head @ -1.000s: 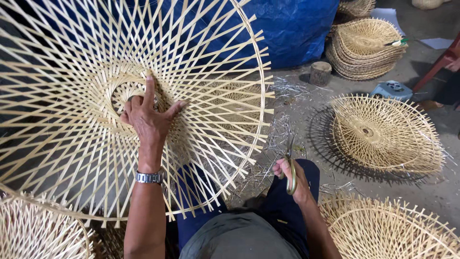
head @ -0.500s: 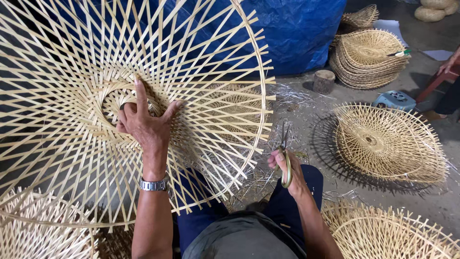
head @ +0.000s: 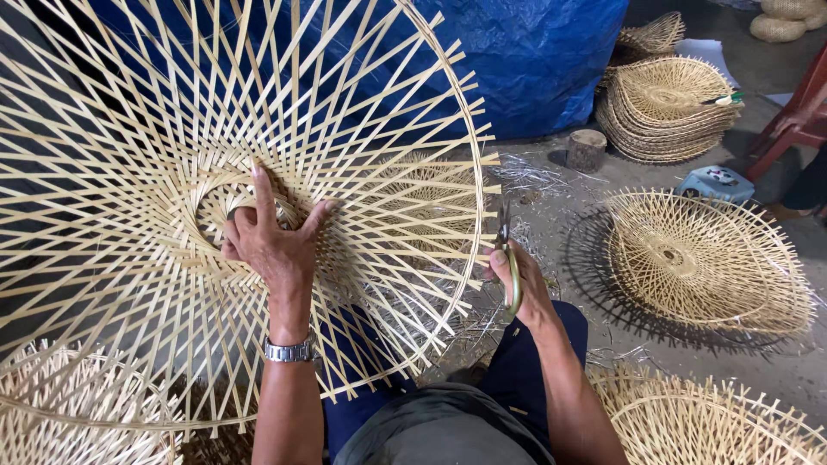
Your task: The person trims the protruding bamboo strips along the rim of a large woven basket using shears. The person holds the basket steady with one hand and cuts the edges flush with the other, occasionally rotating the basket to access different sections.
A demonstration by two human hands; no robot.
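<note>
A large round woven bamboo frame (head: pixel 155 112) of crossed pale strips stands tilted in front of me. My left hand (head: pixel 271 237), with a metal watch on the wrist, presses flat near the frame's woven central ring, fingers spread and gripping the ring's edge. My right hand (head: pixel 517 280) is at the frame's right rim, closed on a pair of scissors (head: pixel 508 258) with green handles, blades pointing up toward the protruding strip ends.
A finished bamboo frame (head: pixel 702 263) lies on the concrete floor at right. A stack of frames (head: pixel 668 108) sits behind it, beside a wooden stump (head: pixel 587 149) and blue tarp (head: pixel 534 52). More frames lie at bottom left (head: pixel 69 405) and bottom right (head: pixel 706 422). Bamboo trimmings litter the floor.
My right hand with the scissors has risen from my lap toward the frame's right rim. The left hand stays on the central ring.
</note>
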